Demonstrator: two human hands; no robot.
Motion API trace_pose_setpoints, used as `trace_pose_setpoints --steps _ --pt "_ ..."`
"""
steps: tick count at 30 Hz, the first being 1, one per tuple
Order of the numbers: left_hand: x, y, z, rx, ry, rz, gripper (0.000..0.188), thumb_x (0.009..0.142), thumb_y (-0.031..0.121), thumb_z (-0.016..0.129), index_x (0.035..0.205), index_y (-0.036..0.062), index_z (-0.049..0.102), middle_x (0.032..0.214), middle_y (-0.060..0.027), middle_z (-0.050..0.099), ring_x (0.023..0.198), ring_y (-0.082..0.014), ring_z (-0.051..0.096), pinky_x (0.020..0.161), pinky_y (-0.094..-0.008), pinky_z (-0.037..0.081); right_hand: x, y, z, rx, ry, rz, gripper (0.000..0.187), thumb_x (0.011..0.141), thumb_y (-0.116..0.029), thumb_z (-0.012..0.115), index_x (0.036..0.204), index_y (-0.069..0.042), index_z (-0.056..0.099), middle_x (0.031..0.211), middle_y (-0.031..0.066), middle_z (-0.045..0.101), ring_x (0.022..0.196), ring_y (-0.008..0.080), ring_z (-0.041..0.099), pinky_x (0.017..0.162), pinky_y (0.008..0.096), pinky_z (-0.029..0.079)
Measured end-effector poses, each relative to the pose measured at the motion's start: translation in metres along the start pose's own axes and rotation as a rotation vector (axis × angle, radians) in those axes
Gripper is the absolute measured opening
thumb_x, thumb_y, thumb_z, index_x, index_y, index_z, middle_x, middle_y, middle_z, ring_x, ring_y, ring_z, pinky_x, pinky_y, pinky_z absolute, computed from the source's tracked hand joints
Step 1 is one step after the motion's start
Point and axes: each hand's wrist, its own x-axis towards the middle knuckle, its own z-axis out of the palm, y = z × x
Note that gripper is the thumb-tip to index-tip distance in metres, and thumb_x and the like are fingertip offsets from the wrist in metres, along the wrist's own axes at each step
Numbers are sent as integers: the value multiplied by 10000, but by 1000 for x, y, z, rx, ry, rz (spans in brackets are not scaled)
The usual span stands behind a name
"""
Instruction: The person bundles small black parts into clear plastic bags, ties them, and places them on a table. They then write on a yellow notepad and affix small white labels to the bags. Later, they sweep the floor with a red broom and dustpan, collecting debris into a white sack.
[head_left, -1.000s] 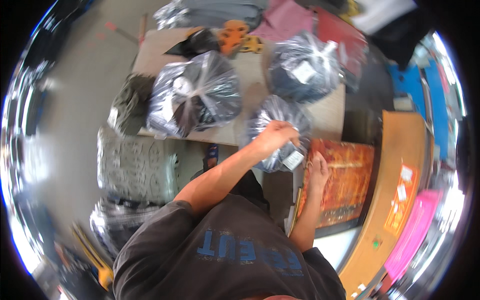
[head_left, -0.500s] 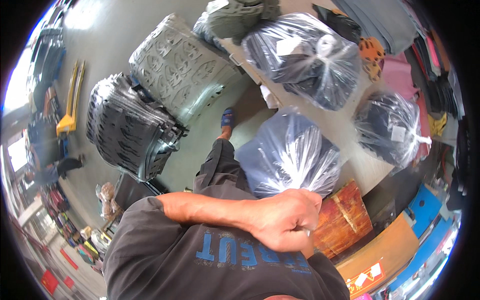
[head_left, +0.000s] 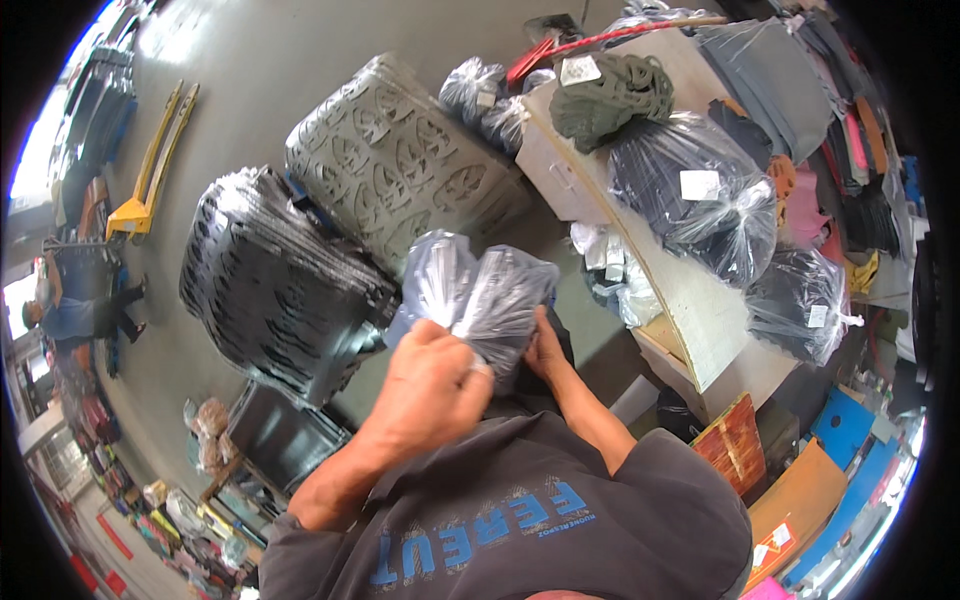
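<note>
A clear plastic bag [head_left: 505, 295] with dark grey-blue contents hangs in front of my body. My left hand [head_left: 430, 385] is closed in a fist round its gathered neck, where the plastic fans out in creases. At the bag's right side is my right hand [head_left: 545, 348], gripping its edge; some of its fingers are hidden. Just beyond the bag stands a stack of grey cut-out sheets [head_left: 400, 155]. To the left is a second stack of dark cut-out sheets [head_left: 285, 285].
At right, a table [head_left: 720, 345] bears filled plastic bags [head_left: 690, 190] and a green bundle [head_left: 610, 100]. Another tied bag [head_left: 800, 305] lies near its right side. A yellow pallet jack [head_left: 150, 170] stands far left, near another person [head_left: 85, 300]. White bags [head_left: 615, 270] sit by the table.
The bag has gone from the table side, at right, to the left, with my left hand still on its neck. My right hand has come into view at its side. The view has shifted.
</note>
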Motion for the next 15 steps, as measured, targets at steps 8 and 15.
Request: trace_pose_setpoints --steps 8,15 --pt "64 -38 -71 -134 60 -430 188 843 100 651 729 -47 626 653 -128 599 580 -178 537 565 -367 426 87 -10 100 -196 -156 265 861 920 -762 569 1577 -253 344 1683 61 283 1503 358 288 1103 662 282" --pt "166 15 -153 -201 253 -288 121 787 16 566 677 -14 607 644 18 541 616 -51 448 555 -249 331 98 -126 261 -260 -198 164 986 928 -761 549 1652 -356 15 1725 71 128 1548 454 171 1077 781 258"
